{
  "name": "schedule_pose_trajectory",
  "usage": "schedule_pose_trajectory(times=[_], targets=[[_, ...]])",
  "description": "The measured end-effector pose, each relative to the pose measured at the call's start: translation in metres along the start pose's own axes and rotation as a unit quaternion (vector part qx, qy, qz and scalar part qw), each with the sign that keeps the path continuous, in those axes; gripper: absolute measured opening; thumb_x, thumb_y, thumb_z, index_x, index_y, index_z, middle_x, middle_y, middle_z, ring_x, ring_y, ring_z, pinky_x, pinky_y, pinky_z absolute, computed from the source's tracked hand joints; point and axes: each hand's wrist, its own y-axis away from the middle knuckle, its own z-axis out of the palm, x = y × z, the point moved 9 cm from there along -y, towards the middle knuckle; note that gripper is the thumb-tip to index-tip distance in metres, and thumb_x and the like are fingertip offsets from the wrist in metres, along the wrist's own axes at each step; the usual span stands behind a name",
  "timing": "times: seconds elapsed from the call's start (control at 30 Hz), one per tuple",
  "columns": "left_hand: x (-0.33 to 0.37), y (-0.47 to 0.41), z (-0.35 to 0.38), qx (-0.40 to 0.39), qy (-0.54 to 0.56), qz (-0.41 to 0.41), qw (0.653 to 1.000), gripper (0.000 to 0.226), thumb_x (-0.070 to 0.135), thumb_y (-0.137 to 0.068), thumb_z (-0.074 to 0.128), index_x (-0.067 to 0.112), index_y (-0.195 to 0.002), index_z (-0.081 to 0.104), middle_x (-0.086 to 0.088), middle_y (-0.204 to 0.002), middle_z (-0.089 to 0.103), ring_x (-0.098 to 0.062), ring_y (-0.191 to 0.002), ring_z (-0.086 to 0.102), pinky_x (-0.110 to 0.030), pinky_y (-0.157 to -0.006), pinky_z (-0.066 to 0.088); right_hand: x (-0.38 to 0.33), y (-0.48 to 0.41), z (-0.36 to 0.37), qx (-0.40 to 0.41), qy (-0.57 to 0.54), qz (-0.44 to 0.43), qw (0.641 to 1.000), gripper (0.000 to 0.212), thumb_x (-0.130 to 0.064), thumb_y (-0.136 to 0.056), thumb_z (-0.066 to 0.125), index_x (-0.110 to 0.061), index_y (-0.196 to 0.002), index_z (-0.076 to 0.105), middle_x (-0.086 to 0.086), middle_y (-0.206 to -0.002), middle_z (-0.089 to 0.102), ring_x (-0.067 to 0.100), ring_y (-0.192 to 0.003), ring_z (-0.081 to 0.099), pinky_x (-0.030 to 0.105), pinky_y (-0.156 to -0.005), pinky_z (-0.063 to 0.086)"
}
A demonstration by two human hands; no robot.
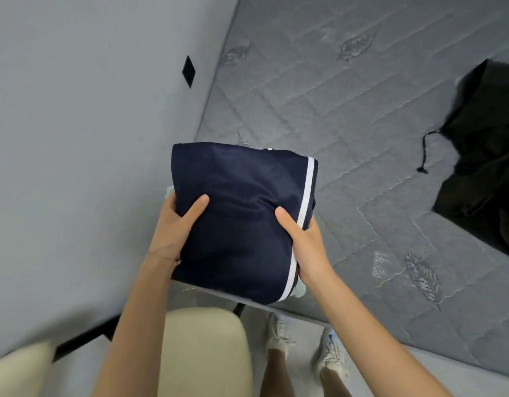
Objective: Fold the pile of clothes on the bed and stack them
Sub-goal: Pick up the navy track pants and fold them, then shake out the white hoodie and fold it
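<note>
Head view: we hold the folded navy garment [241, 222] over the near left corner of the mattress [362, 110], left hand [173, 224] and right hand [304, 245] each clamping a side, thumbs on top. Its smooth, slick-looking cloth could slide off the pale green piece [300, 292] beneath — an uneven squeeze would spill the folds. The mattress is quilted grey; a crumpled black garment [485, 167] lies far right.

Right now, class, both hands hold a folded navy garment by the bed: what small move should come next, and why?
Probably lower the navy garment onto the bare mattress beside it and let go. It looks fully folded, the left hand and right hand grip its sides with thumbs on top, and a black garment lies unfolded to the right, not yet done.
</note>
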Motion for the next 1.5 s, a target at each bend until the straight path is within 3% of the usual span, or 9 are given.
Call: schedule_pose_trajectory(times=[0.07,0.17,0.33,0.6,0.73,0.93,1.13,1.33,1.5], targets=[[-0.007,-0.013,-0.022,0.005,-0.012,0.005,1.0,0.016,0.028,-0.089,0.064,0.037,-0.098,0.055,0.025,-0.095,0.062,0.014,-0.079,0.061,-0.008,-0.065,0.048,0.017,-0.011,0.021,-0.006,0.007,0.002,1.0,0.034,-0.024,-0.085,0.07,-0.026,-0.118,0.061,-0.007,-0.11,0.071,0.014,-0.1,0.069,0.032,-0.086,0.055],[-0.03,-0.039,-0.045,0.022,-0.04,0.004,0.999,0.027,0.032,-0.087,0.066,0.031,-0.111,0.054,0.024,-0.1,0.059,0.01,-0.085,0.058,-0.009,-0.069,0.046,0.043,-0.031,0.036,0.015,0.045,0.0,0.999,0.033,-0.028,-0.085,0.071,-0.029,-0.116,0.062,-0.01,-0.109,0.071,0.011,-0.1,0.068,0.034,-0.089,0.054],[-0.087,-0.073,-0.043,0.031,-0.12,0.012,0.992,0.051,0.036,-0.083,0.072,0.017,-0.127,0.054,0.008,-0.118,0.062,-0.009,-0.106,0.059,-0.028,-0.094,0.048,0.094,-0.065,0.016,0.07,0.11,0.018,0.991,0.036,-0.033,-0.086,0.07,-0.029,-0.12,0.061,-0.012,-0.109,0.07,0.01,-0.101,0.067,0.034,-0.09,0.054],[-0.104,-0.07,-0.042,0.1,-0.187,0.052,0.976,0.057,0.04,-0.086,0.067,0.015,-0.134,0.048,0.002,-0.123,0.061,-0.015,-0.111,0.057,-0.022,-0.091,0.042,0.099,-0.085,0.003,0.113,0.287,-0.024,0.951,0.067,-0.046,-0.078,0.073,-0.026,-0.137,0.047,-0.011,-0.128,0.06,0.01,-0.115,0.058,0.031,-0.103,0.044],[-0.098,-0.06,-0.039,0.118,-0.266,0.078,0.953,0.063,0.045,-0.089,0.061,0.019,-0.141,0.037,-0.001,-0.129,0.057,-0.022,-0.114,0.055,-0.03,-0.09,0.043,0.087,-0.08,0.007,0.111,0.36,-0.041,0.925,0.074,-0.042,-0.08,0.074,-0.017,-0.141,0.041,-0.004,-0.134,0.056,0.016,-0.121,0.053,0.019,-0.094,0.037],[-0.06,-0.041,-0.043,0.145,-0.417,0.126,0.888,0.078,0.056,-0.086,0.057,0.023,-0.149,0.025,-0.016,-0.148,0.032,-0.035,-0.133,0.033,-0.05,-0.108,0.027,0.038,-0.054,-0.014,0.118,0.493,-0.078,0.858,0.082,-0.06,-0.079,0.066,-0.02,-0.144,0.034,0.002,-0.141,0.037,0.022,-0.134,0.028,0.036,-0.11,0.026],[0.014,-0.001,0.025,0.035,-0.495,0.233,0.836,0.072,0.067,-0.084,0.033,0.026,-0.142,0.042,-0.012,-0.154,0.027,-0.034,-0.141,0.025,-0.056,-0.114,0.016,-0.041,-0.013,-0.051,0.132,0.613,-0.103,0.772,0.08,-0.064,-0.087,0.05,-0.032,-0.152,0.016,0.004,-0.158,0.017,0.026,-0.146,0.01,0.049,-0.116,0.013],[0.079,0.051,0.116,-0.036,-0.541,0.265,0.798,0.068,0.063,-0.091,0.039,0.035,-0.15,0.021,-0.002,-0.16,0.013,-0.025,-0.148,0.003,-0.051,-0.117,0.0,-0.124,0.047,-0.106,0.159,0.669,-0.112,0.718,0.077,-0.062,-0.09,0.046,-0.033,-0.153,0.012,0.004,-0.16,0.011,0.027,-0.148,0.001,0.049,-0.118,0.008],[0.13,0.115,0.213,-0.06,-0.557,0.315,0.766,0.07,0.065,-0.089,0.039,0.038,-0.15,0.017,0.001,-0.16,0.011,-0.019,-0.148,0.0,-0.048,-0.117,-0.004,-0.174,0.1,-0.185,0.178,0.69,-0.099,0.694,0.076,-0.062,-0.091,0.043,-0.034,-0.153,0.008,0.003,-0.161,0.008,0.028,-0.148,-0.002,0.05,-0.118,0.005]])
